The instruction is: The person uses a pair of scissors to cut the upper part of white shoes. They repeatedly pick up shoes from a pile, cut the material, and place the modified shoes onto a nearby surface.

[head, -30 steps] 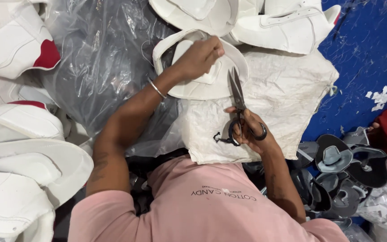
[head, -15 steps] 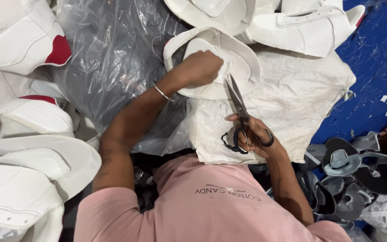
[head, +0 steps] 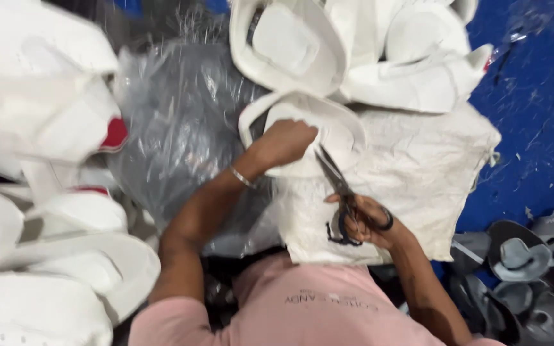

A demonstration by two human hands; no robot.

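My left hand [head: 283, 144], a thin bracelet on its wrist, grips a white moulded shoe-upper piece [head: 338, 131] lying on a white woven sack [head: 424, 186]. My right hand [head: 370, 221] has its fingers through the black handles of a pair of scissors [head: 335, 176]. The blades point up and left, slightly parted, with their tips at the lower edge of the white piece, right beside my left hand.
More white moulded pieces [head: 379, 57] are heaped at the top, and a big pile of white pieces [head: 40, 192], some with red patches, fills the left. A crumpled clear plastic bag [head: 181, 134] lies between. Grey pieces [head: 520, 263] sit bottom right on blue floor [head: 533, 128].
The view has drifted, so the whole scene sits lower in the frame. My left hand keeps its hold on the white piece while the scissor blades stay at its lower edge.
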